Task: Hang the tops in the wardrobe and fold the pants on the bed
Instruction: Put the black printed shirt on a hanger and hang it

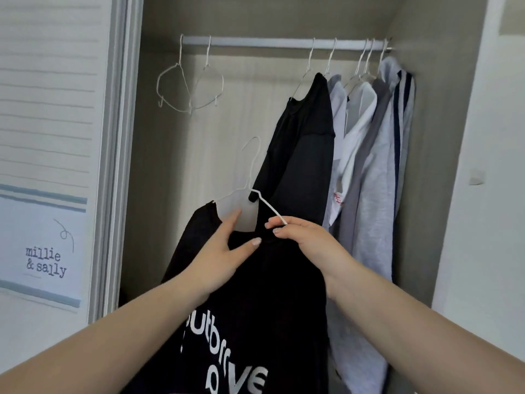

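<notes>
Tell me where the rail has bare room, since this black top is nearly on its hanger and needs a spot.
The rail is bare between the two empty hangers on the left and the hung black top. From there to the right wall it is crowded with hung tops. The left hand and right hand hold the printed black top below that gap.

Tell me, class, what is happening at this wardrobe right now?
A person is fitting a black printed top onto a white wire hanger in front of the open wardrobe. The left hand holds the top at its neckline, while the right hand pinches the hanger's right arm, not yet inside the top. The hanger is not yet on the rail, where two empty hangers and several hung tops already hang.
</notes>
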